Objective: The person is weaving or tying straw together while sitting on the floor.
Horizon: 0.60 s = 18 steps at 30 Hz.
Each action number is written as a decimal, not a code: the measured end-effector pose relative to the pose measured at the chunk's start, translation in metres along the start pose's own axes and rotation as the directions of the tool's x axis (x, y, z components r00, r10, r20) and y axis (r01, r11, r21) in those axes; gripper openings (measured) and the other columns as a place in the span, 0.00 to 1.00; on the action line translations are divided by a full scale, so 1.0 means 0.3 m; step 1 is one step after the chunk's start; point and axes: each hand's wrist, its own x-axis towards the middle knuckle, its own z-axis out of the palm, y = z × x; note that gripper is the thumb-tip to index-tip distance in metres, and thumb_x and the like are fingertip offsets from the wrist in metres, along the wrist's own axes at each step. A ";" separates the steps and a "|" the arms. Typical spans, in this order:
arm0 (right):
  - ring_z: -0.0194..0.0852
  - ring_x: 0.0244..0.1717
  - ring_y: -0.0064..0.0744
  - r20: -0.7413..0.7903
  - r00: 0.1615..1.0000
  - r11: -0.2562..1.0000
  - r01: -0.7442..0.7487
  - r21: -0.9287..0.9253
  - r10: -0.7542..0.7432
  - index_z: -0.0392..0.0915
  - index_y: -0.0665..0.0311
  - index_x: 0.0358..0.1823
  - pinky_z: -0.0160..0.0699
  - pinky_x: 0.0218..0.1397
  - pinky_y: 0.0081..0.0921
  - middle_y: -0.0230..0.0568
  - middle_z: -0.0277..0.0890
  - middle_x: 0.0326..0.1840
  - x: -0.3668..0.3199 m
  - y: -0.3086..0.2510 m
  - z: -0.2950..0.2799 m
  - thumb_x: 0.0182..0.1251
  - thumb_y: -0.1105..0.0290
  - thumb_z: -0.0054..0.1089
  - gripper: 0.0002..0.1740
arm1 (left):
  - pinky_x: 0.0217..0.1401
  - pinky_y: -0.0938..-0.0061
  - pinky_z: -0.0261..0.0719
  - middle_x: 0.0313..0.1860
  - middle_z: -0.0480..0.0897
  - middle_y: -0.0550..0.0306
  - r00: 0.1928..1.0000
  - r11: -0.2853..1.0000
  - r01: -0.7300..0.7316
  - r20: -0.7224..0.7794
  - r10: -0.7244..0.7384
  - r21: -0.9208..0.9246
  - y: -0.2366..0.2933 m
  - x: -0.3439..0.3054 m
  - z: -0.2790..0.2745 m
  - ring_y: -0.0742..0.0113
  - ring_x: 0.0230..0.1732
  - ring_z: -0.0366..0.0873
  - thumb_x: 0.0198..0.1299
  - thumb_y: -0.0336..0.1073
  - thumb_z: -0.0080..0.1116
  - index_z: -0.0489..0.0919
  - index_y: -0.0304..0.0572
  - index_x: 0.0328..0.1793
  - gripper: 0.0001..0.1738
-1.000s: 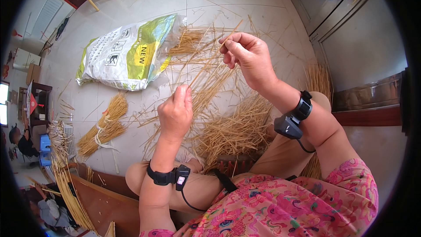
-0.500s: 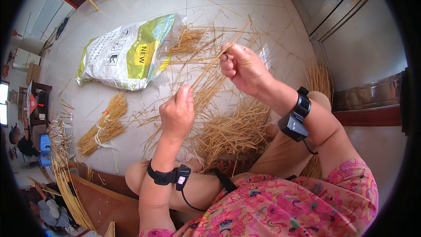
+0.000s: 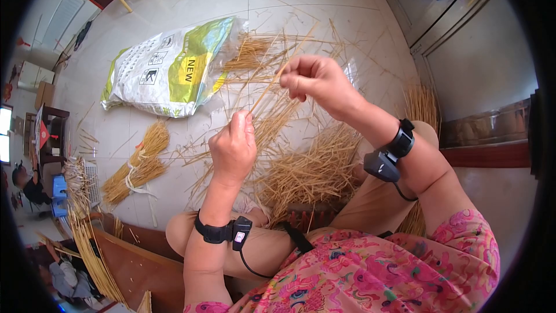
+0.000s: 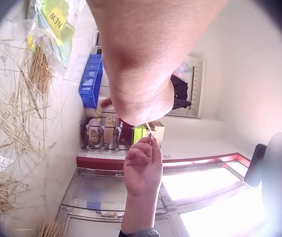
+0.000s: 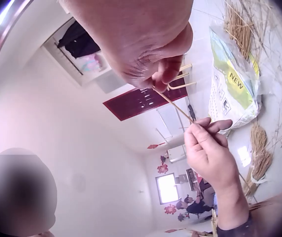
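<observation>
A single thin straw stalk (image 3: 267, 90) runs slantwise between the two hands, in the air above the floor. My left hand (image 3: 233, 145) pinches its lower end between thumb and fingers; the right wrist view shows this left hand (image 5: 212, 153) from the palm side. Farther up the stalk, my right hand (image 3: 321, 87) has its thumb and fingertips on it, and the stalk's upper end sticks out past them. The left wrist view shows the right hand (image 4: 143, 170) pinching the stalk. Below lies a loose heap of straw (image 3: 313, 168) by the feet.
A white and green plastic sack (image 3: 153, 72) lies on the tiled floor with straw at its mouth. Beside it is a tied straw bundle (image 3: 136, 165). Scattered stalks cover the floor ahead. A wooden board (image 3: 136, 266) stands at the left; metal doors (image 3: 475, 64) at the right.
The right hand has moved down the stalk toward the left hand, its fingers curling and then loosening a little. The left hand stays nearly in place, holding the lower end.
</observation>
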 end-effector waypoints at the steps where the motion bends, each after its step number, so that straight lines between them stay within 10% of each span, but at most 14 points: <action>1: 0.75 0.27 0.19 -0.050 0.998 0.994 0.034 0.107 -0.028 0.77 0.67 0.37 0.72 0.28 0.16 0.34 0.78 0.31 0.003 -0.011 -0.002 0.63 0.69 0.62 0.08 | 0.25 0.66 0.76 0.22 0.81 0.54 1.000 1.000 0.008 0.009 -0.008 -0.005 0.001 -0.001 -0.001 0.56 0.24 0.81 0.64 0.28 0.48 0.73 0.40 0.43 0.04; 18: 0.75 0.26 0.21 -0.157 0.986 0.957 0.098 0.274 -0.056 0.74 0.68 0.34 0.72 0.27 0.16 0.39 0.77 0.30 -0.002 -0.014 0.005 0.64 0.77 0.54 0.02 | 0.27 0.67 0.76 0.23 0.81 0.51 0.994 0.994 0.029 0.105 -0.018 -0.102 0.013 0.001 0.001 0.53 0.25 0.81 0.64 0.28 0.47 0.72 0.41 0.46 0.06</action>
